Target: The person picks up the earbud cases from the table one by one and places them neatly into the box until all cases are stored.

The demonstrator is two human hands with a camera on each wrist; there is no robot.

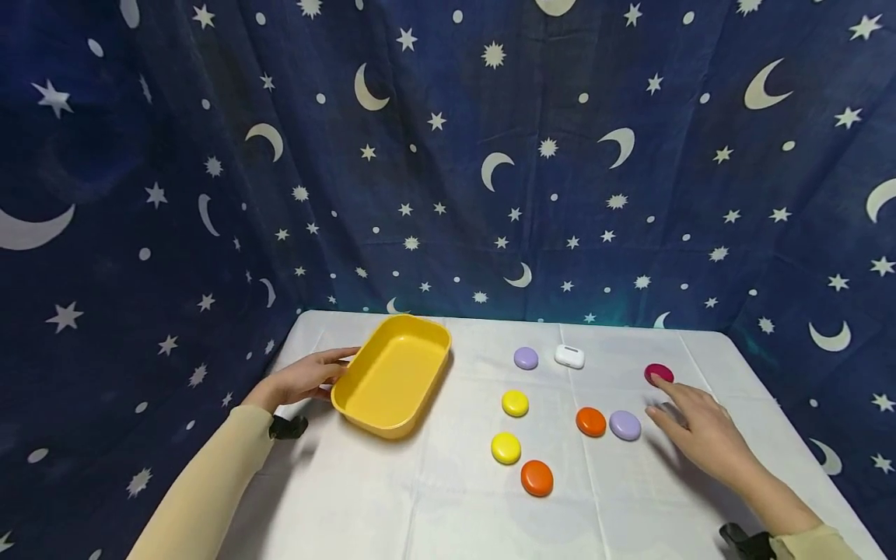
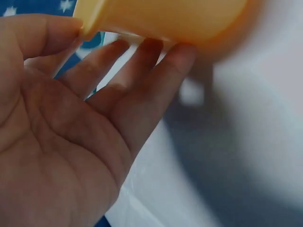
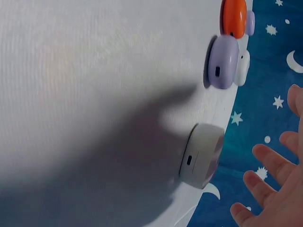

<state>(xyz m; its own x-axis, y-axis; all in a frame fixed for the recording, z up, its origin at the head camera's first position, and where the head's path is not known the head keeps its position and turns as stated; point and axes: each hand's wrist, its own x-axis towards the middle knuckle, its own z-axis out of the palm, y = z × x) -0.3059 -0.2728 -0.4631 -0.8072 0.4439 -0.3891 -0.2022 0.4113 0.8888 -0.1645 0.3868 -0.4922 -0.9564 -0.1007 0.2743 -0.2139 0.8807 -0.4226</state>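
Note:
My left hand (image 1: 313,376) grips the left edge of a yellow plastic tray (image 1: 392,381). In the left wrist view the thumb presses the tray's rim (image 2: 90,21) and the other fingers (image 2: 156,78) reach to its underside. At the right of the table, my right hand (image 1: 707,428) hovers with fingers extended, one fingertip overlapping a dark red rounded piece (image 1: 659,374). The right wrist view has those fingers (image 3: 274,165) spread beside a pale case (image 3: 202,156) with a small dark slot.
Lilac pieces (image 1: 625,425), orange pieces (image 1: 537,478) and yellow pieces (image 1: 506,448) lie scattered across the white-covered table (image 1: 448,521). A small white case (image 1: 569,356) lies toward the back. Dark blue star-patterned cloth (image 1: 434,179) hangs behind and at both sides.

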